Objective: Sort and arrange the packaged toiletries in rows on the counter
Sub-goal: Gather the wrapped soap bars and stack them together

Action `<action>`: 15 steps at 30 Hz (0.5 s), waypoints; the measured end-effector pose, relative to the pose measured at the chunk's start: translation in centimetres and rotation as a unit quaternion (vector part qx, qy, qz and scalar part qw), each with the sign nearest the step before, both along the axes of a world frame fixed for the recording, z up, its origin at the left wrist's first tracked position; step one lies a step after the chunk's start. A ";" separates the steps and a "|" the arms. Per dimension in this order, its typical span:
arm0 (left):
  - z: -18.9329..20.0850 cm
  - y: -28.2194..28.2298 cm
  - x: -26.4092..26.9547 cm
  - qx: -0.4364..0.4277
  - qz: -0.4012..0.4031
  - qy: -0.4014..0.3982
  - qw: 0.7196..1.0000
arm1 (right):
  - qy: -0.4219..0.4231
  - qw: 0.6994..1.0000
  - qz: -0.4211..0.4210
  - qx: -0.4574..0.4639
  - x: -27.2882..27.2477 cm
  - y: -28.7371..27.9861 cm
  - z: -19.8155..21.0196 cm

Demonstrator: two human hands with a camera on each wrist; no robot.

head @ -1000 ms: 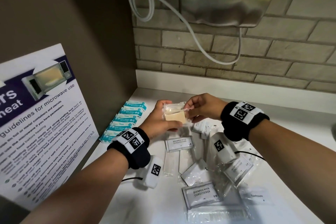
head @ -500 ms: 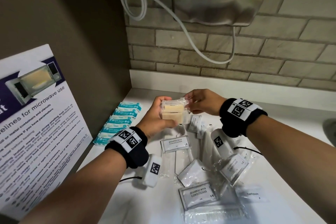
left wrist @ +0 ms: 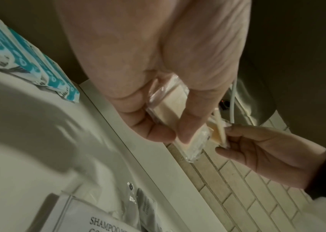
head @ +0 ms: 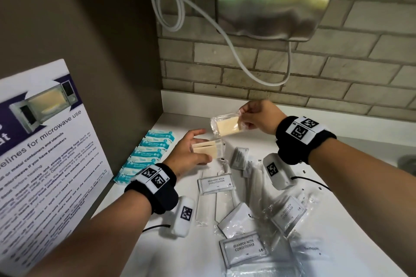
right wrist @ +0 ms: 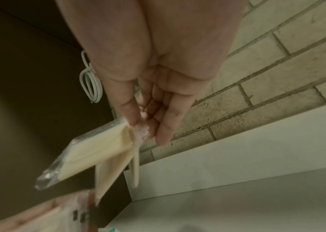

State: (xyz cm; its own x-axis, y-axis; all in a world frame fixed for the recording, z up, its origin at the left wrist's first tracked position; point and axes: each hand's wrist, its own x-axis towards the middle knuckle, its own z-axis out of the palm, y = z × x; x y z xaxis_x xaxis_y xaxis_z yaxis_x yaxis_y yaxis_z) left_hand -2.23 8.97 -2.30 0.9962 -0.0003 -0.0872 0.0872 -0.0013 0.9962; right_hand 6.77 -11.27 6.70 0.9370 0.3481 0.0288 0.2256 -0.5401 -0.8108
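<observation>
My left hand [head: 199, 147] hangs low over the white counter [head: 351, 186] and grips two stacked cream soap bars in clear wrap [head: 210, 150] between thumb and fingers; the left wrist view shows that soap stack [left wrist: 171, 113] in my left hand [left wrist: 174, 136]. Above and to the right, my right hand [head: 242, 117] pinches the wrapper end of another wrapped soap bar [head: 227, 128], which hangs in the air. In the right wrist view my right hand [right wrist: 144, 133] holds the crinkled plastic end of that bar [right wrist: 96, 150].
A row of blue wipe packets [head: 148, 155] lies along the left wall. Shampoo sachets [head: 215, 183] and clear-wrapped items lie scattered in front of me. A microwave poster [head: 45, 153] stands at the left. A steel hand dryer [head: 276, 0] with a white cable hangs above.
The soap stack held by both hands has split. My right hand lifted one bar up and to the right; my left hand dropped toward the counter with the other bars.
</observation>
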 end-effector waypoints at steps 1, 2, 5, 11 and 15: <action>0.0 0.0 0.1 -0.002 0.008 0.001 1.000 | 0.001 1.000 0.001 -0.002 0.0 -0.1 0.3; -0.1 0.1 0.3 -0.005 0.016 0.002 1.000 | 0.003 1.000 0.004 -0.003 0.0 -0.2 0.6; 0.0 0.3 0.9 -0.016 0.048 0.005 0.999 | 0.001 1.000 0.023 -0.011 -0.4 -0.2 1.2; 0.8 0.0 1.8 -0.057 0.056 0.000 0.997 | 0.018 0.998 0.060 -0.018 -1.6 0.4 1.4; 1.9 -0.7 1.5 -0.093 0.021 -0.015 0.995 | 0.026 0.997 0.068 0.003 -1.6 0.9 0.8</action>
